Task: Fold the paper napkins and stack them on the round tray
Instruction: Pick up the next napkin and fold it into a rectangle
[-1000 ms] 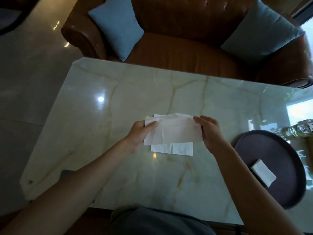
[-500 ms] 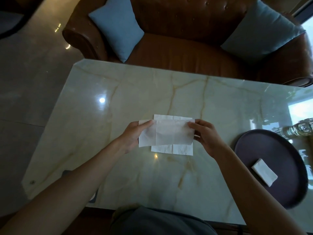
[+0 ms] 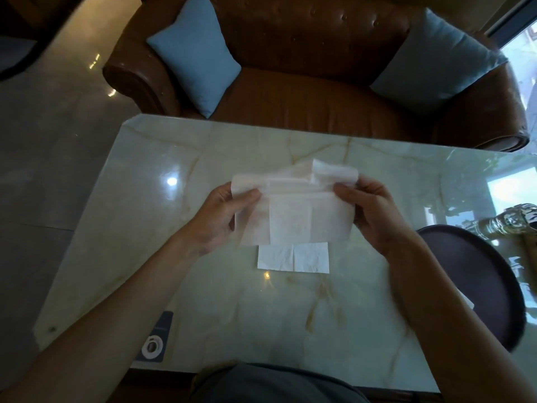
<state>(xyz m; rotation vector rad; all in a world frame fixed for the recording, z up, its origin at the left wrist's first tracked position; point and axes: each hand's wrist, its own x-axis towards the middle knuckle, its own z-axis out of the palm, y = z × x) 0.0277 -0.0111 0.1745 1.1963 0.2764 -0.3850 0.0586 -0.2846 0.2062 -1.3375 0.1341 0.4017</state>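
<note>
I hold a thin white paper napkin (image 3: 296, 210) in the air above the marble table (image 3: 203, 301). My left hand (image 3: 223, 216) pinches its left edge and my right hand (image 3: 369, 210) pinches its right edge. The napkin's top part is bent over and crumpled. Under it, flat on the table, lie more white napkins (image 3: 293, 258), partly hidden by the held one. A dark round tray (image 3: 476, 274) sits at the right; my right forearm covers most of the folded napkin (image 3: 467, 302) on it.
A dark phone (image 3: 154, 338) with a white ring lies near the table's front left edge. A shiny glass bottle (image 3: 511, 219) lies at the right edge beyond the tray. A brown leather sofa (image 3: 305, 91) with two blue cushions stands behind the table.
Both hands lifted the napkin higher off the pile, and its top edge has folded over and crumpled. The camera has tilted, so my right forearm now hides the folded napkin on the tray.
</note>
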